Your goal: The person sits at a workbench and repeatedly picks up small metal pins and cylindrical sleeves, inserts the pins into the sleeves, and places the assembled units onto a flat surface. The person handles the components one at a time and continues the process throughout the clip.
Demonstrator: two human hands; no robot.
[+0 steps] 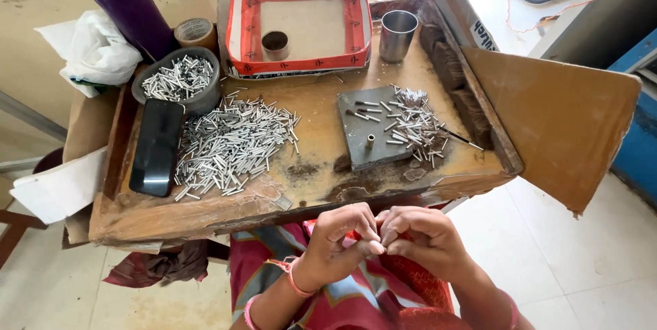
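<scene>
My left hand (339,237) and right hand (417,234) pinch together, fingertips touching, below the worn wooden tray (205,210) of small silver metal tubes (229,142); what they grip, I cannot tell.

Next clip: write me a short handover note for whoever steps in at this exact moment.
Left hand and right hand: fingertips pinched together over the lap, below the tray edge; what they grip is too small to tell.
Big pile of small metal tubes lies mid-tray, more fill the grey bowl.
A smaller tube pile sits on the grey slab.
The red-lined box holds only a small metal cup.
</scene>
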